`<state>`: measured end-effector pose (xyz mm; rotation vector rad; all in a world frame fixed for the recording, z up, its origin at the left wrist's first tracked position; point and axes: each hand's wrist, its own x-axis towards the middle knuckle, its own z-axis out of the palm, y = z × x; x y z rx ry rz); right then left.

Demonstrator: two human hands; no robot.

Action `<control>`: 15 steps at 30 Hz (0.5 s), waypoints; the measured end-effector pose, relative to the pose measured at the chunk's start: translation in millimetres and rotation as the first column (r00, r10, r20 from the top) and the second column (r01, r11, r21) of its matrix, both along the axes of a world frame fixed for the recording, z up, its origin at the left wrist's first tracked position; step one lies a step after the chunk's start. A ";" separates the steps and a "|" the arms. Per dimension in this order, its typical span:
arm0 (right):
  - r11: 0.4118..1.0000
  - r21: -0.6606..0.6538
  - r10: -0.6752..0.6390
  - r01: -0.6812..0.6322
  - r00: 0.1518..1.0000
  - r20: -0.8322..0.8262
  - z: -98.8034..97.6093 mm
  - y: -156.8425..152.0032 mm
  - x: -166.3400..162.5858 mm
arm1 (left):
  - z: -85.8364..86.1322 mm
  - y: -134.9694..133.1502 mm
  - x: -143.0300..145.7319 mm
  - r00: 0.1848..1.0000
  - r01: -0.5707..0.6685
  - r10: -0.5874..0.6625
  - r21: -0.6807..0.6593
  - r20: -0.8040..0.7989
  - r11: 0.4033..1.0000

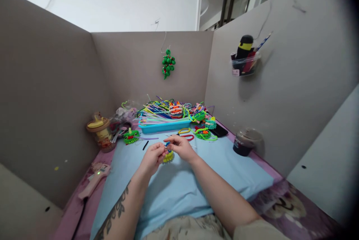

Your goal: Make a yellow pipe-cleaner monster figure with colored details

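Observation:
Both my hands meet above the blue cloth, fingertips pinched together. Between them is a small blue pipe-cleaner piece (167, 144), mostly covered by the fingers. My left hand (153, 157) is closed on its left side, and my right hand (183, 148) grips it from the right. Just under the fingers shows a yellow fuzzy pipe-cleaner piece (168, 157); whether it is joined to the blue part I cannot tell. Scissors (190, 137) with red and yellow handles lie just beyond my right hand. A short black pipe-cleaner piece (145, 145) lies left of my left hand.
A blue tray (165, 127) of pipe cleaners stands at the back. Around it sit a green fuzzy figure (131, 136), a dark phone (218, 130) and several finished figures. A glue gun (95, 181) and a lidded cup (101, 135) are left; a dark cup (242, 145) is right.

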<state>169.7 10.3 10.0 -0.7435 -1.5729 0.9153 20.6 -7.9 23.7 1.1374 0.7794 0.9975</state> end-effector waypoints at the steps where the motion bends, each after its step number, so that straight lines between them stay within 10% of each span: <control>1: 1.000 0.021 0.015 -0.015 1.000 0.010 0.5 0.3 1.1 | 1.4 -0.7 -0.4 0.996 0.072 -0.066 -0.100 0.064 0.992; 8: 0.996 -0.018 0.084 -0.085 0.996 -0.036 0.7 3.6 3.2 | 4.8 0.3 -4.0 0.943 0.279 -0.172 -0.392 0.285 0.877; 12: 0.983 -0.164 0.045 -0.078 0.980 -0.195 -6.2 10.4 -2.6 | -2.5 1.8 1.9 0.998 -0.063 0.064 -0.035 0.022 0.997; 15: 0.950 -0.285 0.023 -0.131 0.936 -0.353 -11.2 13.2 -8.1 | -7.3 0.6 3.0 0.890 -0.252 0.390 0.458 -0.236 0.852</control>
